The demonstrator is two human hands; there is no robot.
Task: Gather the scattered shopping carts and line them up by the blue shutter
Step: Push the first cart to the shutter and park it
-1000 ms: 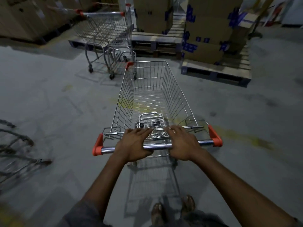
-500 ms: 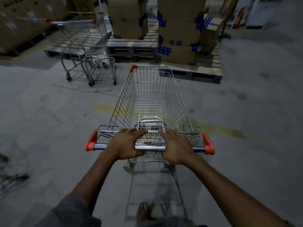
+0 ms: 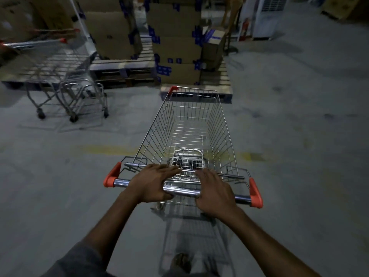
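An empty wire shopping cart (image 3: pixel 191 124) with orange corner caps stands on the concrete floor straight ahead of me. Its chrome handle bar (image 3: pixel 180 190) runs across the lower middle of the view. My left hand (image 3: pixel 152 182) grips the bar left of centre and my right hand (image 3: pixel 214 193) grips it right of centre, fingers curled over the top. At the far left, two or more nested carts (image 3: pixel 65 80) stand parked, blurred by motion. No blue shutter is in view.
Wooden pallets (image 3: pixel 123 70) stacked with tall cardboard boxes (image 3: pixel 175 47) stand just beyond the cart's nose. A white appliance (image 3: pixel 267 17) stands at the back right. Open grey floor (image 3: pixel 299 126) spreads to the right, with a faded yellow line crossing it.
The cart and I have swung right: the nested carts slid further left in view, the pallet of boxes now sits straight ahead. Both hands keep the same grip.
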